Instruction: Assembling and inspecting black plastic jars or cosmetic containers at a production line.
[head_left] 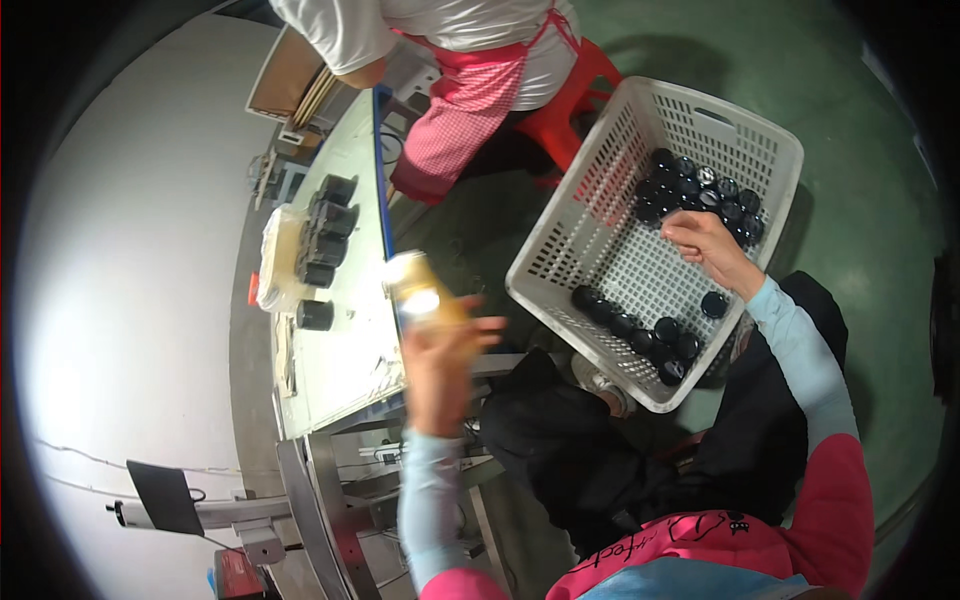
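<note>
My left hand [440, 360], blurred by motion, is closed around a yellow, roughly cylindrical container [428, 298] with a pale end, held by the edge of the white-topped table [350, 375]. Above a pale grey plastic crate [538, 268] is my right hand [703, 246], its fingers bent and pressed together. Whatever those fingertips hold, if anything, is too small to make out. Inside the crate, round black-topped pieces [690, 187] crowd the far right corner. A second group of dark round pieces [640, 340] lies along the near side, with a single one [713, 304] to the right.
On the table stand a row of dark cylindrical jars [333, 220] and a clear plastic bag [280, 258]. Beyond it, a person in a pink checked apron [460, 130] sits on a red stool [562, 125]. A metal frame [320, 500] is at lower left.
</note>
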